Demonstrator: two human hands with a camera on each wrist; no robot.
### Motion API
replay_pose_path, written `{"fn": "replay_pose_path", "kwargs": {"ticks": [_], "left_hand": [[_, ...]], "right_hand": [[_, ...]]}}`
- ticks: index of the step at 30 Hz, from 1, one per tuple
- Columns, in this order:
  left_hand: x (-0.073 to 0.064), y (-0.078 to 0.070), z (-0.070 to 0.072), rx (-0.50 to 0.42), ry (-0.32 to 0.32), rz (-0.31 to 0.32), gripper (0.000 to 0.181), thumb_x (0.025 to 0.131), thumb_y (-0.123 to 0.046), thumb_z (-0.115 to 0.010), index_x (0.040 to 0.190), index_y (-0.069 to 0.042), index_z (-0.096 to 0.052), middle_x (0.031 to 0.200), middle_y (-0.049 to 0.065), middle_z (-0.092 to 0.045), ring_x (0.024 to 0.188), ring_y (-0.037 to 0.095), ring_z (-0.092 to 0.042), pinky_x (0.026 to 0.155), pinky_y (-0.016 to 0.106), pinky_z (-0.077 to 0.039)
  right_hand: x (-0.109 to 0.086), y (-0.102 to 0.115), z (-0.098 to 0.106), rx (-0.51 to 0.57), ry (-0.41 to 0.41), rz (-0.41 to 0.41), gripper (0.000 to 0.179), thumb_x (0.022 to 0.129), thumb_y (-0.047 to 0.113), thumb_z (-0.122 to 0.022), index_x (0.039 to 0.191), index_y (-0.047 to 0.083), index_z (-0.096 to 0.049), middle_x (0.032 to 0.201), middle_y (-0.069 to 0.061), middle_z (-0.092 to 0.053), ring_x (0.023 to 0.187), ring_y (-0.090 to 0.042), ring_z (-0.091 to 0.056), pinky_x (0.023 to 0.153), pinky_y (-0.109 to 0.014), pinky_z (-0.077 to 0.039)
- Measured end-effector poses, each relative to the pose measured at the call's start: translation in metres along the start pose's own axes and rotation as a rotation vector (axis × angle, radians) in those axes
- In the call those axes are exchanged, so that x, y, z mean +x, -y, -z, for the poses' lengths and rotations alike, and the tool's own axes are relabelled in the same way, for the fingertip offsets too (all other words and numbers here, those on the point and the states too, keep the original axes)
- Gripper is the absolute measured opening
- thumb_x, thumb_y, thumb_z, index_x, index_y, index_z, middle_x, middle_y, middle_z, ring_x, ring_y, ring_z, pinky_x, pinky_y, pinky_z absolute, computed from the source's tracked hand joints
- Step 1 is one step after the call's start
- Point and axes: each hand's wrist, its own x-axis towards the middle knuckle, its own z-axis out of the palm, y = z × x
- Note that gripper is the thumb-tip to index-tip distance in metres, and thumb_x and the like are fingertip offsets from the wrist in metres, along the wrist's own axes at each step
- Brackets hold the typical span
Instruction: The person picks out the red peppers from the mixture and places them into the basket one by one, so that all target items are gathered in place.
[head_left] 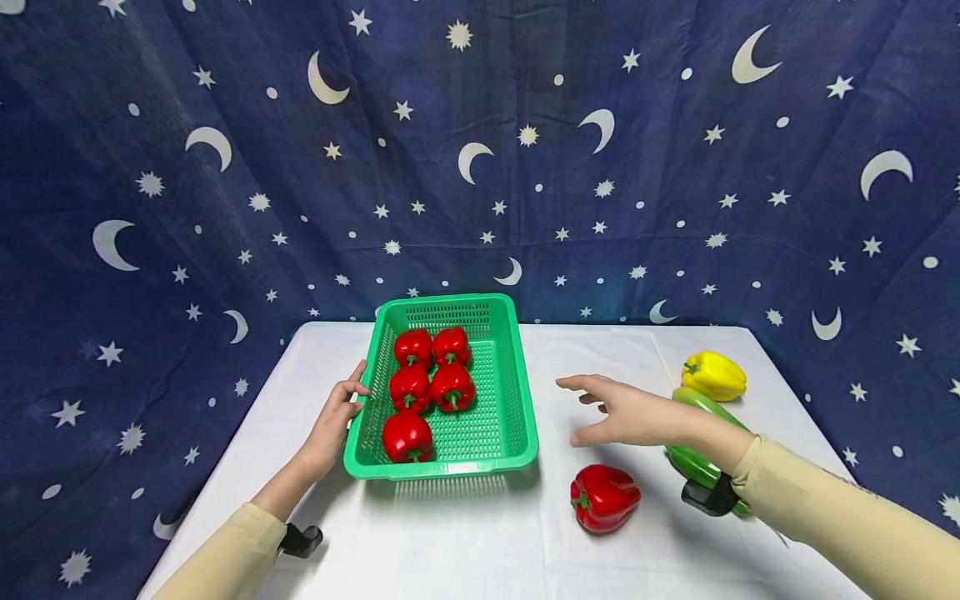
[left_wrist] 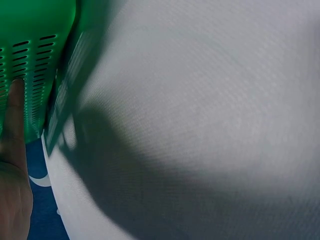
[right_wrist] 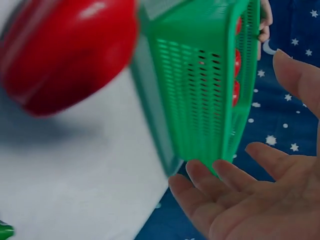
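Along the left side of a green plastic basket [head_left: 527,417], my left hand [head_left: 330,425] rests its fingers against the wall near the rim. The left wrist view shows one straight finger [left_wrist: 15,112] touching the slotted outer wall. Several red bell peppers [head_left: 452,387] lie inside the basket, mostly in its left half. My right hand [head_left: 626,414] hovers over the table right of the basket, fingers spread and holding nothing. Nearest to it, a single red bell pepper [head_left: 606,498] lies on the cloth; it looms large in the right wrist view.
A yellow bell pepper [head_left: 715,376] lies at the right of the white-covered table [head_left: 450,542]. Beside it are long green vegetables [head_left: 693,465], partly hidden beneath the right forearm. A dark blue curtain [head_left: 420,100] with moons and stars stands behind the table.
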Motion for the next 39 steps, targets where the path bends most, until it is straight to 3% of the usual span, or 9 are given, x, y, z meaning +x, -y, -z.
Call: {"fn": "replay_pose_path", "kwargs": {"ticks": [6,13,26,39], "left_hand": [[0.0,0.0,0.0,0.001,-0.004,0.0,0.021,0.102,0.001,-0.029,0.12,0.006,-0.039,0.171,0.007,-0.01,0.155,0.037,-0.004,0.099,0.015,-0.036],[0.0,0.001,0.0,0.0,-0.005,0.004,0.022,0.101,0.001,-0.03,0.12,0.006,-0.039,0.171,0.007,-0.01,0.155,0.037,-0.005,0.098,0.015,-0.037],[-0.001,0.004,0.001,0.02,-0.01,0.018,0.022,0.102,0.0,-0.029,0.121,0.004,-0.039,0.171,0.005,-0.011,0.155,0.034,-0.005,0.1,0.014,-0.034],[0.0,0.002,0.001,0.008,0.001,0.005,0.022,0.102,0.0,-0.029,0.121,0.005,-0.039,0.171,0.007,-0.009,0.155,0.037,-0.006,0.097,0.015,-0.039]], "right_hand": [[-0.012,-0.015,-0.011,0.003,0.019,-0.053,0.086,0.084,0.041,-0.081,0.156,0.015,-0.04,0.157,-0.015,-0.04,0.135,-0.039,-0.047,0.101,-0.055,-0.047],[-0.024,-0.028,-0.022,0.083,0.069,-0.142,0.087,0.083,0.039,-0.082,0.155,0.012,-0.041,0.156,-0.022,-0.039,0.133,-0.044,-0.047,0.096,-0.058,-0.049],[-0.034,-0.043,-0.037,0.107,0.064,-0.22,0.084,0.086,0.043,-0.08,0.152,0.007,-0.043,0.144,-0.021,-0.05,0.122,-0.039,-0.056,0.093,-0.056,-0.051],[-0.038,-0.046,-0.052,0.037,0.043,-0.277,0.085,0.083,0.048,-0.08,0.149,0.006,-0.046,0.132,-0.017,-0.057,0.116,-0.033,-0.056,0.09,-0.054,-0.052]]}}
